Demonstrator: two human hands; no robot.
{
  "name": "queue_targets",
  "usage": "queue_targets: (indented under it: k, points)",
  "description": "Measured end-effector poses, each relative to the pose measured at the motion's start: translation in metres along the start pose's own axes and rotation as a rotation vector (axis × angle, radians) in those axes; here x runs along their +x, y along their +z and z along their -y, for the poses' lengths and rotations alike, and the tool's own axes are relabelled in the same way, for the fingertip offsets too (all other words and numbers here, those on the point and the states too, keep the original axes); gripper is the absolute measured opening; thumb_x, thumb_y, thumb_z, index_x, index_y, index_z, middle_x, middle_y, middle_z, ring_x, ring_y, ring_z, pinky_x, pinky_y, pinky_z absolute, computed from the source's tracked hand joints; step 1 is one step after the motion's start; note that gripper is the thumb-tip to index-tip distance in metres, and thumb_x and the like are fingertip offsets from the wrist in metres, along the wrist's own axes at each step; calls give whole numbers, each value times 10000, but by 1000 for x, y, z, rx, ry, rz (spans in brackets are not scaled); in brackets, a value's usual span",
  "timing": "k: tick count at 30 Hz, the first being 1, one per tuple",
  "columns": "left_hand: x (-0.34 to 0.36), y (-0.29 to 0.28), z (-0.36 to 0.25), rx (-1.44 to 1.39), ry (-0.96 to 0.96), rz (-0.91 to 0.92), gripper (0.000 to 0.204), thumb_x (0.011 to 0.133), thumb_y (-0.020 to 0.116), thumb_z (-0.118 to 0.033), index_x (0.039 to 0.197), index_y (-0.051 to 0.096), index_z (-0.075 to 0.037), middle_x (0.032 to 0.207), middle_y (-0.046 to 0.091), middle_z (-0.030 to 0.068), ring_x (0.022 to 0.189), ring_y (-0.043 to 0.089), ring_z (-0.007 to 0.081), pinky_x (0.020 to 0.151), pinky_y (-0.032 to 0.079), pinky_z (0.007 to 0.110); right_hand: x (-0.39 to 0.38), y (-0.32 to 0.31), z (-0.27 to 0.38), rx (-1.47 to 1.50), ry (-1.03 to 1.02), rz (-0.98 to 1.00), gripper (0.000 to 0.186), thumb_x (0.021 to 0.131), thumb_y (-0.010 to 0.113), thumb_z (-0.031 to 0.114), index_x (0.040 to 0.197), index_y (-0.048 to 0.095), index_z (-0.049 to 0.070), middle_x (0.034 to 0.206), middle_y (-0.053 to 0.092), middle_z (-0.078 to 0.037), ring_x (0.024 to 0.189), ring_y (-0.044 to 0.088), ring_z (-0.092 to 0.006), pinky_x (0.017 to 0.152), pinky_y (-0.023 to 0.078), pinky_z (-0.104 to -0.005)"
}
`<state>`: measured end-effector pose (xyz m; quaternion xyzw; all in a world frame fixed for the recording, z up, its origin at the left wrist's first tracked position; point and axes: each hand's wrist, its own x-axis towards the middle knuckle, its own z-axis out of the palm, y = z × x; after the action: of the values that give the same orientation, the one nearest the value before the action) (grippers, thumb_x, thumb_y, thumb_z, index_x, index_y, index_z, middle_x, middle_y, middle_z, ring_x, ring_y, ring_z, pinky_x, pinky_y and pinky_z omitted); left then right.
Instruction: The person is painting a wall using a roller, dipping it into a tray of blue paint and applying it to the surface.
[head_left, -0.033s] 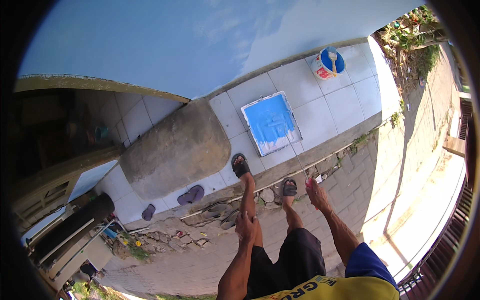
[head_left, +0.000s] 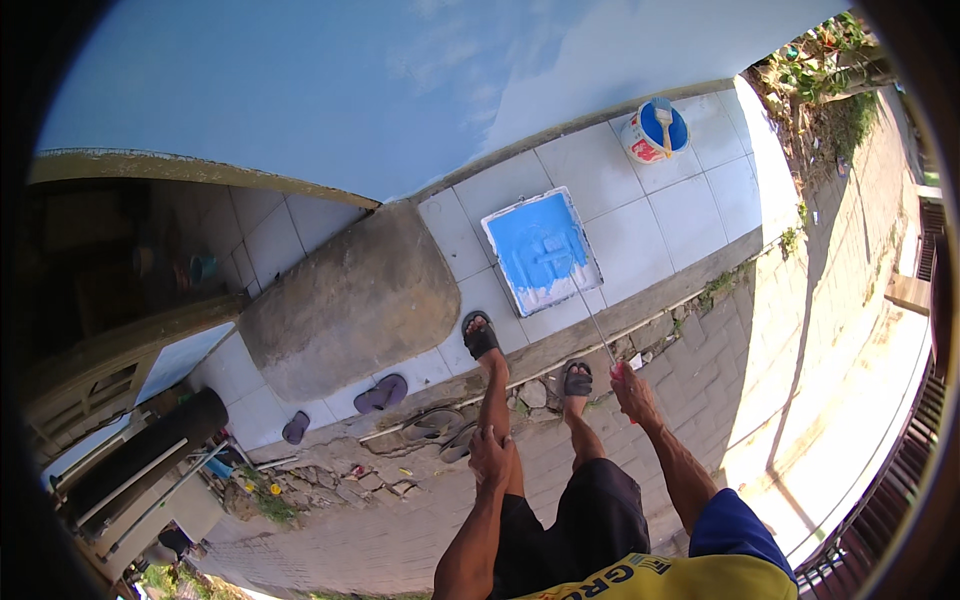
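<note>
My right hand (head_left: 634,394) is closed around the red handle (head_left: 617,371) of a paint roller. Its long thin rod (head_left: 598,320) slants up into a square paint tray (head_left: 513,300), where the roller head (head_left: 553,250) lies coated in light blue paint. Blue paint covers most of the tray floor, with whitish patches along the side nearest me. Bent over my left knee, my left hand (head_left: 491,458) rests there with its thumb apart from the fingers and holds no tool. My left foot in a dark sandal (head_left: 480,335) is planted on the tiles beside the tray.
A bucket (head_left: 640,146) of blue paint with a brush (head_left: 664,122) in it stands by the blue wall (head_left: 330,90). Loose slippers (head_left: 381,392) lie along the tiled ledge. Stones and a thin pipe (head_left: 530,372) edge the drop to the paving. A doorway opens at left.
The roller head has shifted slightly toward me within the tray. My left hand stays on my knee.
</note>
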<state>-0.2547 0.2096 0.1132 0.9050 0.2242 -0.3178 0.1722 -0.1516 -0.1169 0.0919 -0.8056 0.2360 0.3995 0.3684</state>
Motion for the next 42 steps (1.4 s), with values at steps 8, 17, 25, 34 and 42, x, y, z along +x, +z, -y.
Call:
queue_targets:
  k: [8, 17, 25, 34, 42]
  points:
    - [-3, 1, -10, -10, -35, -35, 521, 844, 688, -371, 1275, 584, -97, 1191, 567, 161, 1119, 573, 372, 850, 535, 525, -29, -22, 18, 178, -94, -35, 507, 941, 575, 254, 1395, 436, 78, 759, 646, -179, 550, 650, -274, 504, 503, -407]
    - [0, 5, -42, 73, 118, -17, 489, 871, 678, -360, 1250, 593, -62, 1129, 584, 170, 1088, 581, 369, 848, 538, 484, 49, -61, 84, 146, -434, -208, 441, 969, 573, 258, 1325, 488, 11, 717, 622, -149, 531, 614, -238, 488, 487, -382]
    - [28, -27, -32, 49, 107, 66, 489, 874, 677, -367, 1239, 587, -54, 1131, 578, 179, 1091, 577, 366, 849, 534, 486, 165, -64, 173, 126, -326, -141, 273, 925, 579, 248, 973, 580, -21, 662, 614, -141, 518, 639, -236, 483, 505, -388]
    - [44, -39, -35, 34, 111, 54, 476, 871, 679, -371, 1224, 596, -63, 1145, 579, 161, 1089, 577, 350, 869, 517, 488, 192, -66, 199, 171, -258, -119, 314, 916, 594, 287, 993, 595, -18, 659, 604, -105, 498, 613, -203, 459, 503, -359]
    - [43, -32, -41, 46, 107, 19, 460, 868, 680, -368, 1215, 603, -76, 1134, 590, 152, 1094, 575, 351, 868, 521, 485, 150, -87, 199, 210, -350, -111, 262, 946, 581, 227, 1072, 610, -1, 628, 563, -47, 469, 569, -147, 437, 481, -326]
